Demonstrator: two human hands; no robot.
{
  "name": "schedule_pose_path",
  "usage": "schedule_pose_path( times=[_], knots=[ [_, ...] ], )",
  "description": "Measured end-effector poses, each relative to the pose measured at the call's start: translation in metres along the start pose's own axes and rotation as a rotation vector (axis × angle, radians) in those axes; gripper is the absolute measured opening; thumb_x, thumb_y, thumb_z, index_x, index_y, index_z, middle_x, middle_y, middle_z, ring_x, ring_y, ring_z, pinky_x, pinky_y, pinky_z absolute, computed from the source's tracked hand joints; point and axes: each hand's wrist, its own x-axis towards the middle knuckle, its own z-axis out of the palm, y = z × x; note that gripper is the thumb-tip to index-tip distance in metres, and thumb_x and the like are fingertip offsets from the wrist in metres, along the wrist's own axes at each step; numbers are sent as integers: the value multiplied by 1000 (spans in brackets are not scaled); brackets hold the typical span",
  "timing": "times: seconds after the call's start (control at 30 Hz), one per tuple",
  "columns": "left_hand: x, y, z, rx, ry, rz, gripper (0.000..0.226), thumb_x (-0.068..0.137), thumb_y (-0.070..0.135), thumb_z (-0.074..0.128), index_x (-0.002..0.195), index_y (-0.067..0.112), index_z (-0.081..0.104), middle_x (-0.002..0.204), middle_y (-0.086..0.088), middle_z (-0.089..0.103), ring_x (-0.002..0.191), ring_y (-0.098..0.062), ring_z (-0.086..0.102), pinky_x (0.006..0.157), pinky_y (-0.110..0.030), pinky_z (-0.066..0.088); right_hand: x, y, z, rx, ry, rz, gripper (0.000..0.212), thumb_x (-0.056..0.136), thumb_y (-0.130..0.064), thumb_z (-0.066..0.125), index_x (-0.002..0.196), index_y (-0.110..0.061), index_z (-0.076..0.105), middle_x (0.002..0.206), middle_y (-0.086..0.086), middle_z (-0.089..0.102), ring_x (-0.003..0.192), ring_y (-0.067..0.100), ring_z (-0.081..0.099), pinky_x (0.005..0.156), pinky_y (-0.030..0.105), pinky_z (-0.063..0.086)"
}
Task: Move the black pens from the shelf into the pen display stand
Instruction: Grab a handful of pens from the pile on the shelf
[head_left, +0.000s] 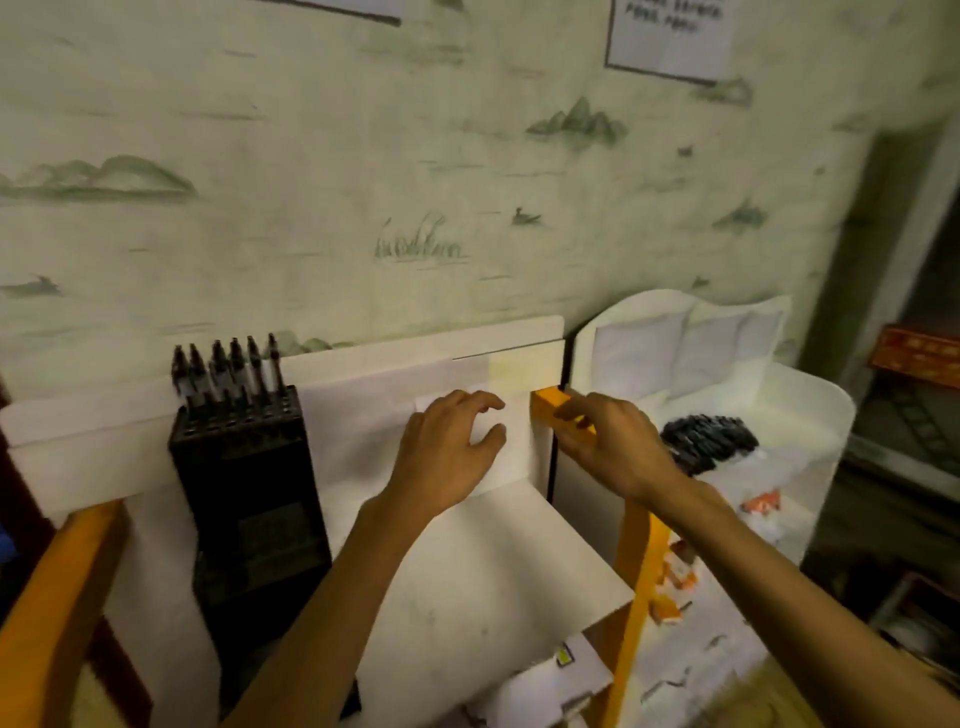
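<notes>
The black pen stand (249, 483) holds a row of pens (228, 366) along its back. To its right, the left hand (449, 441) and right hand (608, 441) hold nothing, fingers loosely bent. More black pens (709, 434) lie piled on the white shelf (810, 415) far right of the stand

wall notice (670, 36), writing blurred, unreadable

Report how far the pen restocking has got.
Done: a row of black pens stands in the black display stand. In hand: nothing; the left hand and right hand hold no pen. Left: a pile of black pens lies on the white shelf.
</notes>
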Motion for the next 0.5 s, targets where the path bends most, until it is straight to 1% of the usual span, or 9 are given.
schedule_pose_path(
  times=[0.13, 0.23, 0.3, 0.33, 0.4, 0.47, 0.5],
  knots=[
    [10, 71, 65, 14, -22, 38, 29, 97, 38, 59, 125, 32, 61, 125, 7, 64, 113, -16, 59, 98, -41, 49, -35, 82, -39, -16, 10, 20, 25, 91, -35, 62, 114, -27, 68, 108, -3, 70, 92, 16, 66, 74, 32, 50],
    [19, 118, 110, 9, -50, 62, 28, 95, 34, 59, 122, 30, 63, 124, 5, 64, 107, -17, 60, 95, -42, 49, -57, 144, -61, -37, -17, 58, 25, 92, -35, 61, 113, -24, 69, 108, -3, 70, 93, 17, 66, 71, 30, 48],
    [25, 141, 138, 0, -58, 62, 26, 95, 33, 60, 120, 29, 63, 122, 5, 65, 105, -16, 61, 89, -35, 48, -66, 182, -70, -56, -42, 65, 21, 93, -34, 62, 108, -22, 70, 103, -3, 70, 93, 18, 66, 66, 27, 40],
    [27, 151, 151, 2, -60, 60, 27, 94, 32, 60, 121, 30, 63, 121, 5, 65, 104, -15, 60, 84, -30, 46, -69, 200, -75, -51, -46, 70, 19, 92, -32, 63, 105, -21, 70, 101, -3, 71, 92, 19, 66, 65, 26, 40],
    [32, 168, 176, 13, -79, 58, 29, 95, 32, 61, 124, 30, 62, 121, 4, 65, 105, -15, 60, 79, -25, 41, -72, 230, -82, -20, -47, 86, 19, 90, -27, 64, 106, -20, 72, 103, -2, 73, 92, 20, 67, 68, 29, 48],
    [37, 181, 199, 38, -103, 60, 31, 95, 33, 60, 126, 29, 62, 124, 3, 64, 109, -16, 59, 84, -27, 46, -73, 255, -87, -10, -64, 107, 21, 89, -28, 63, 106, -19, 72, 103, 0, 73, 93, 22, 67, 74, 38, 54],
    [41, 186, 209, 53, -114, 53, 31, 95, 34, 60, 127, 30, 61, 125, 2, 63, 111, -17, 58, 90, -32, 48, -72, 267, -88, -12, -70, 111, 22, 90, -29, 63, 107, -19, 72, 104, -1, 72, 93, 22, 67, 75, 41, 55]
  ],
)
